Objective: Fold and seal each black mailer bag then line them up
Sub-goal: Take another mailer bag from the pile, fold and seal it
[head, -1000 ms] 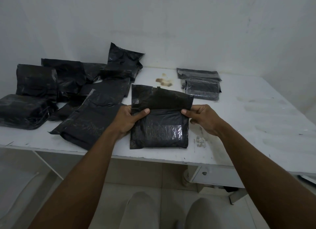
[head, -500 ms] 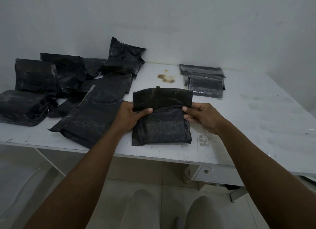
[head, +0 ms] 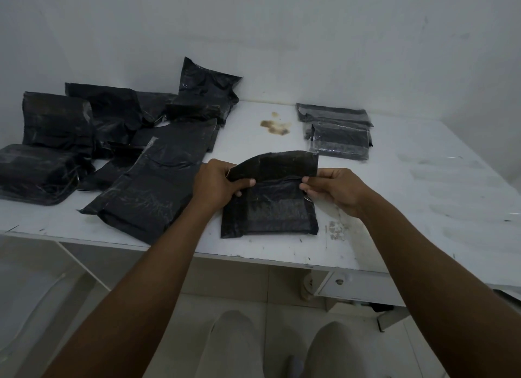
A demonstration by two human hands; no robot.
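Now the left hand (head: 217, 184) and the right hand (head: 332, 188) are each pinching one side of the flap (head: 276, 166) on a black mailer bag (head: 270, 211), holding it up. The bag is lying on the white desk (head: 423, 194) near the front edge. More black bags (head: 112, 140) are sitting piled to the left.

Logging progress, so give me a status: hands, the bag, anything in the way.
Left hand and right hand pinch the flap ends; flap raised, unsealed. Bag flat on table. Nothing in the way; other bags lie left.
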